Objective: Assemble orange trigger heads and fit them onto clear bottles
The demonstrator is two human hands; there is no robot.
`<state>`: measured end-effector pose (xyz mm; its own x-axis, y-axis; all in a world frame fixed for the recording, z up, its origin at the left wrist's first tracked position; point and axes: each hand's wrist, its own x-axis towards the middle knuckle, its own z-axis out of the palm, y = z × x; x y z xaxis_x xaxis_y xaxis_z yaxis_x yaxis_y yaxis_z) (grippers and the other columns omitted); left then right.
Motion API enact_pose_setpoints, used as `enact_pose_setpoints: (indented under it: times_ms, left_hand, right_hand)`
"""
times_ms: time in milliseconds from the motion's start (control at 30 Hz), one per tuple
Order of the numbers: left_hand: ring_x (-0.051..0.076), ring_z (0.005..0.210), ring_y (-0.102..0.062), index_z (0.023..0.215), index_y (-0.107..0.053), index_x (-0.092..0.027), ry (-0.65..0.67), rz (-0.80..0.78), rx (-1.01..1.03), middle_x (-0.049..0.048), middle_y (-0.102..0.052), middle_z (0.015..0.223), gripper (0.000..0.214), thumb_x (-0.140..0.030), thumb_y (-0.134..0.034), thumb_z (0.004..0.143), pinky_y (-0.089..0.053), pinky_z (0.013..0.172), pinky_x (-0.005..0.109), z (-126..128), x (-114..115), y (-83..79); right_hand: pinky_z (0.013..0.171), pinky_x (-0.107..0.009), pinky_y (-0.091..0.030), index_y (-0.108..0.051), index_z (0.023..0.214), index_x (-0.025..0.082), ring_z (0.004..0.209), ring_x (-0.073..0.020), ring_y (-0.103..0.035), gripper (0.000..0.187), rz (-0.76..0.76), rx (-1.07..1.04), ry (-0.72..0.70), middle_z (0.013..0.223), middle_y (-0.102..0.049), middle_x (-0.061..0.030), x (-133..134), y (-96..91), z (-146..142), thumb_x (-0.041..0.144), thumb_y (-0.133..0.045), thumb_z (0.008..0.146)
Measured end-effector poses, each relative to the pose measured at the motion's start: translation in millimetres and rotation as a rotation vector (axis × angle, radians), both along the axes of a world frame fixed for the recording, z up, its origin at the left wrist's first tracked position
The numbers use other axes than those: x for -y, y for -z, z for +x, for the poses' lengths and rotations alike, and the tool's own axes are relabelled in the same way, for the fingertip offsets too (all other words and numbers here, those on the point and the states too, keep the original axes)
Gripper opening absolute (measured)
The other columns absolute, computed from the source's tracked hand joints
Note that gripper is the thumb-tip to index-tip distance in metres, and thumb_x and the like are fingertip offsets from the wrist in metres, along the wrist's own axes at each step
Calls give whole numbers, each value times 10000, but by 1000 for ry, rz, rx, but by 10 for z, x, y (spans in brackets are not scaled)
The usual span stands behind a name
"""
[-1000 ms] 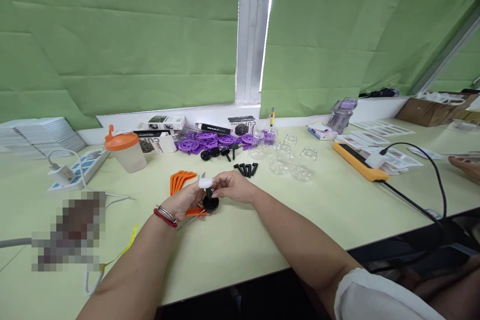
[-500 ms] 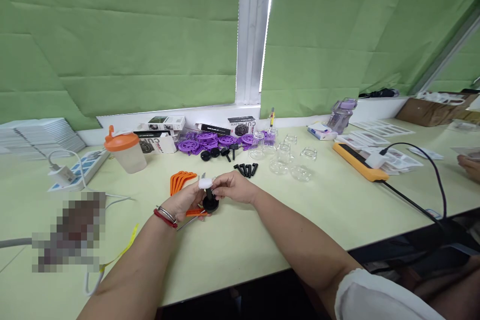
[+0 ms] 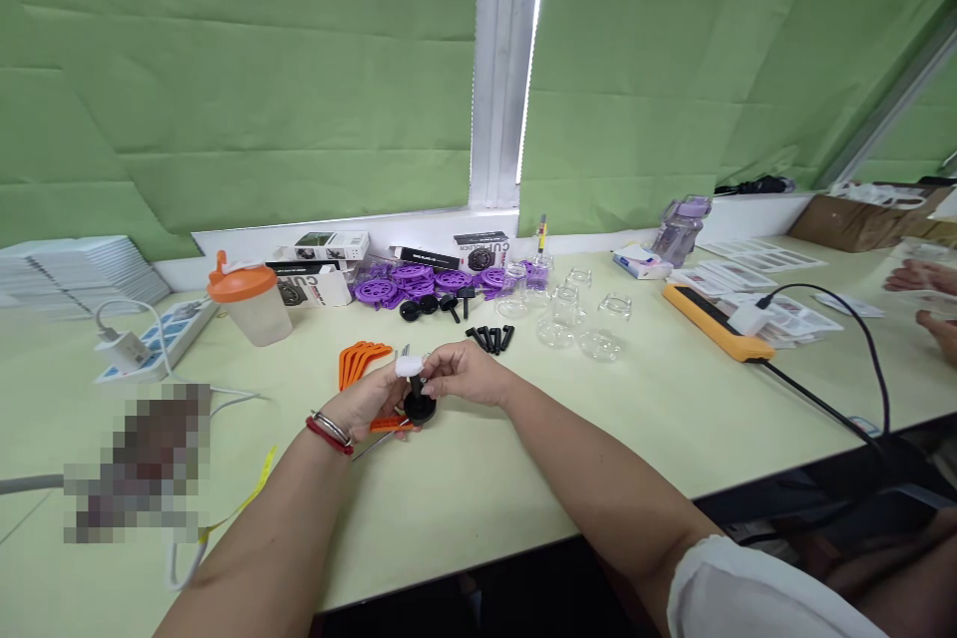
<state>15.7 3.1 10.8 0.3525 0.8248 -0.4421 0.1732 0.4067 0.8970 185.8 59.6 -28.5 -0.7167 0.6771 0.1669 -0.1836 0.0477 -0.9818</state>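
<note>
Left hand (image 3: 372, 399) cups the black knob (image 3: 420, 406); right hand (image 3: 465, 375) pinches the white cap (image 3: 409, 366) on its stem.

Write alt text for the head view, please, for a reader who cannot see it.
The left hand and right hand together hold a black part with a white cap at a pale green table. Beyond lie orange pieces, purple discs and clear cups.

Your black round-based knob (image 3: 420, 407), stem upright, white cap (image 3: 409, 366) on top, held between your left hand (image 3: 370, 397) and right hand (image 3: 465, 374)
</note>
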Motion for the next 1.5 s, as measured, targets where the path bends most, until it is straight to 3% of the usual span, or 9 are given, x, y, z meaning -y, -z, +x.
enact_pose_setpoints:
  times_ms: [167, 300, 433, 633, 867, 1133, 1500]
  left_hand:
    - [202, 600, -591, 943, -508, -176, -13, -12, 38, 72, -588, 732, 389, -530, -429, 802, -403, 452, 265, -14, -3, 24]
    - [210, 596, -593, 911, -518, -190, -8, -20, 62, 54, -570, 679, 375, -540, -451, 792, -400, 441, 266, -20, -17, 41]
    - [209, 596, -588, 877, -517, -192, 1, -19, 73, 52, -551, 650, 393, -569, -460, 782, -392, 437, 255, -27, -23, 52]
    - [205, 596, -591, 879, -503, -181, 1, -20, 91, 42, -539, 630, 386, -555, -456, 799, -369, 439, 240, -27, -22, 45]
    - [207, 579, -593, 940, -514, -222, 0, -27, 108, 80, -605, 786, 398, -571, -522, 747, -387, 417, 269, -30, -25, 39]
    - [214, 603, -590, 1005, -494, -210, 4, -28, 94, 85, -591, 813, 442, -562, -503, 738, -391, 421, 262, -26, -25, 35]
    - [214, 596, -584, 942, -506, -214, 5, -27, 90, 88, -597, 801, 431, -582, -514, 717, -386, 429, 274, -19, -26, 28]
  right_hand:
    - [679, -290, -501, -646, 798, 138, 636, -107, -579, 359, 39, 12, 5, 698, -620, 21, 0, -3, 6, 283, -841, 534]
    - [668, -276, -491, -588, 718, 144, 653, -104, -579, 322, 31, 12, 14, 707, -607, 25, -4, 2, 8, 245, -829, 530]
    - [696, -262, -481, -587, 803, 154, 697, -97, -585, 359, 11, -9, -14, 771, -612, 23, 2, 0, 6, 173, -814, 526]
    - [693, -255, -474, -561, 778, 155, 680, -86, -575, 328, 5, -13, -32, 755, -602, 35, 5, 5, -3, 153, -793, 546]
    - [690, -262, -490, -559, 773, 151, 662, -90, -586, 320, -8, -11, -46, 726, -605, 36, 6, 7, 4, 172, -799, 562]
    - [660, -256, -504, -546, 728, 146, 626, -87, -598, 305, -24, -28, -55, 720, -602, 35, -1, 37, -9, 196, -804, 574]
    - [651, -263, -520, -565, 743, 142, 617, -94, -610, 325, -33, -14, -60, 693, -611, 33, 10, 13, -3, 245, -823, 574]
